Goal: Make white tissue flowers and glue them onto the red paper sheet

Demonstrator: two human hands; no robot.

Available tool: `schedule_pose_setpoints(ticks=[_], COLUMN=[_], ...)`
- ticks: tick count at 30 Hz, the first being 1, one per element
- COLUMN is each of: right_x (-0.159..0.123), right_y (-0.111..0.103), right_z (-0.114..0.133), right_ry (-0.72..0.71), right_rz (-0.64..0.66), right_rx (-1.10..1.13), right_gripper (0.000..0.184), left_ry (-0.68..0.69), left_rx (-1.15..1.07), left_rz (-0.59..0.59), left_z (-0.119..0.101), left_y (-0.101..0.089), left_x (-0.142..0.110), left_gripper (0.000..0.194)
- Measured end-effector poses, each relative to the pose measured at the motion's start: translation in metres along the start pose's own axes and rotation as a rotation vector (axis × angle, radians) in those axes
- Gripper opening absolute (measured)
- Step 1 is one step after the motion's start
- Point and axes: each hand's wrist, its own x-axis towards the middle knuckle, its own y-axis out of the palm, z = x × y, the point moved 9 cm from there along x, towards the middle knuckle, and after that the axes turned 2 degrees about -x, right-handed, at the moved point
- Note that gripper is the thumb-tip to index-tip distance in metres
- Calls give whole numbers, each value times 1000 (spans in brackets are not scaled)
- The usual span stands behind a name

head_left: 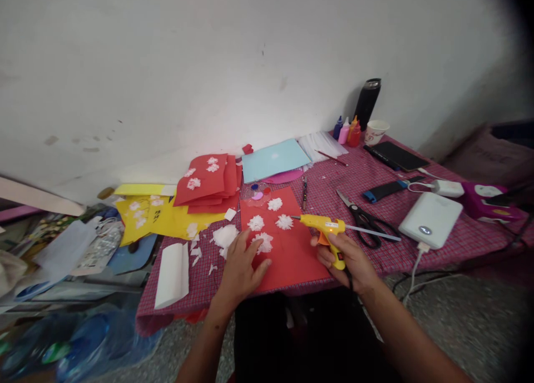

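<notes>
A yellow hot glue gun with a clear glue stick poking out of its back is held in my right hand, fingers wrapped round the handle. Its nozzle points left, over the red paper. Several white frilled paper flowers lie on the upper part of that sheet. My left hand rests at the sheet's left edge with fingers apart, fingertips by the lowest flower; whether they touch it I cannot tell. Beside this hand sits a pile of white paper pieces.
Black scissors, a blue-black cutter and a white power bank with cables lie right. Red cards, yellow paper and a white paper roll are left. Paint bottles, a paper cup and a black flask stand behind.
</notes>
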Motion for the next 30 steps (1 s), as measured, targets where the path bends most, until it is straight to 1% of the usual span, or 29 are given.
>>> schedule_pose_setpoints(ticks=[4, 6, 9, 12, 14, 17, 20, 24, 30], right_x=[0, 0, -1, -1, -1, -1, -1, -1, -1], right_y=[2, 3, 3, 3, 3, 2, 1, 2, 3], right_z=[0, 2, 3, 3, 3, 3, 2, 1, 2], right_ry=[4, -8, -23, -22, -21, -20, -11, -4, 2], right_rz=[8, -3, -19, -21, -23, -24, -17, -13, -20], right_rx=[4, 5, -11, -34, -48, -56, -48, -43, -57], right_gripper=[25, 26, 25, 22, 21, 22, 22, 21, 18], left_ry=[-1, -8, -38, -88, -124, -171, -213, -243, -249], left_rx=[-10, -22, -45, -65, -74, -68, -73, -108, -133], left_rz=[12, -8, -110, -250, -323, -386, -435, -459, -409], left_z=[-2, -1, 8, 25, 39, 55, 64, 67, 68], left_y=[1, -1, -11, -23, -29, -33, -36, -36, -30], left_x=[1, -1, -12, -28, -40, -51, -57, -59, -60], left_gripper=[48, 49, 44, 25, 16, 13, 12, 11, 10])
